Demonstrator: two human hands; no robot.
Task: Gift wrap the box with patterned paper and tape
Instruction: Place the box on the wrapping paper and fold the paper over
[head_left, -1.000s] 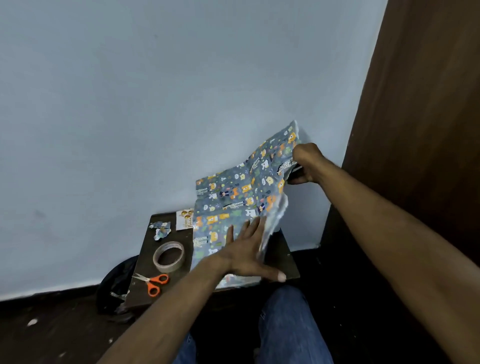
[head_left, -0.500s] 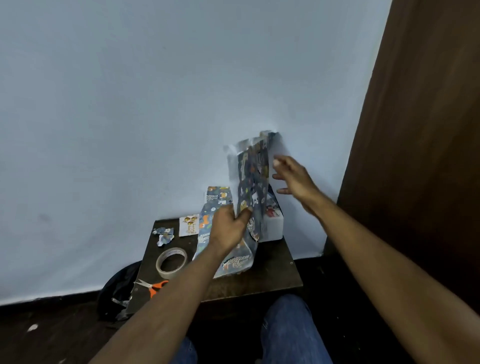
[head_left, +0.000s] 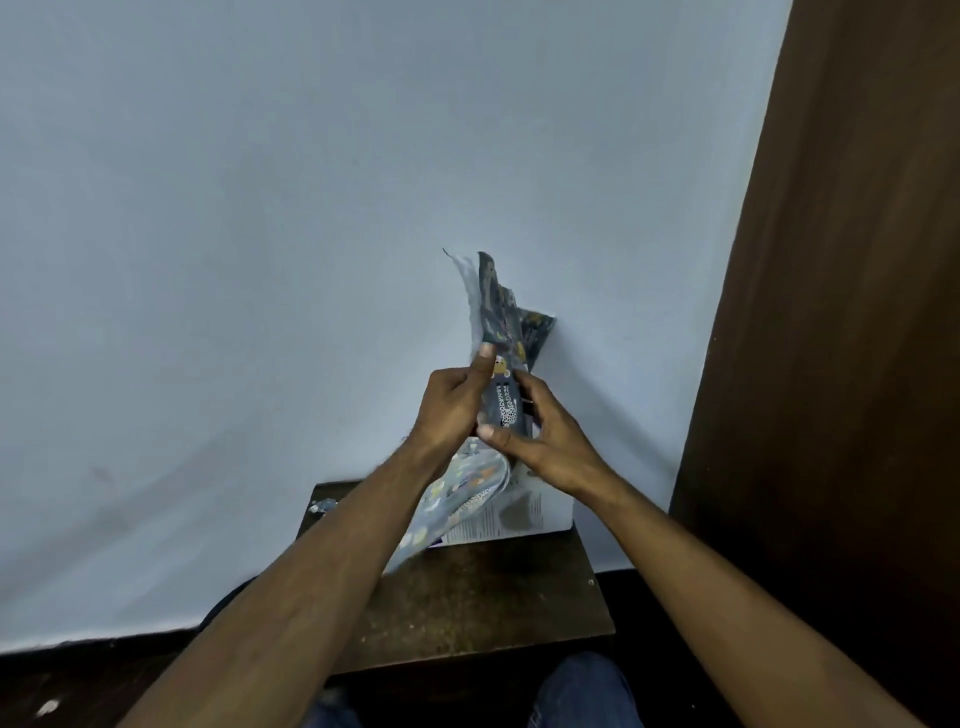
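Both hands meet above the counter, and the grip of each is pinching the same gathered bundle of patterned paper (head_left: 501, 387). The left hand (head_left: 451, 402) has its fingers curled round the left side of the bundle, with the thumb stretched up along the paper's near face. The right hand (head_left: 540, 434) comes in from the other side, thumb laid across the lower front of the bundle and the fingers wrapped behind it, so the sheet is squeezed between the two hands.

Above the hands the paper rises in a crumpled, upright plume against the pale wall (head_left: 260, 260), its white underside showing along the left edge and the dark printed side (little orange and cream figures on grey-blue) facing right. Below the hands the paper hangs in a loose, blurred fold, trailing down and left past the left forearm towards the counter (head_left: 483, 603).

The box (head_left: 524, 512) stands at the back of the dark wooden counter, close to the wall and directly under the hands. Its white printed side faces the room, and it is bare of wrapping on that face. The hanging fold of paper overlaps its left part.

A small scrap of the same paper (head_left: 323, 505) lies at the counter's far left corner, partly hidden by the left forearm. A brown wooden panel (head_left: 857, 312) fills the right of the room, and a knee in blue denim (head_left: 582, 691) shows just in front of the counter.
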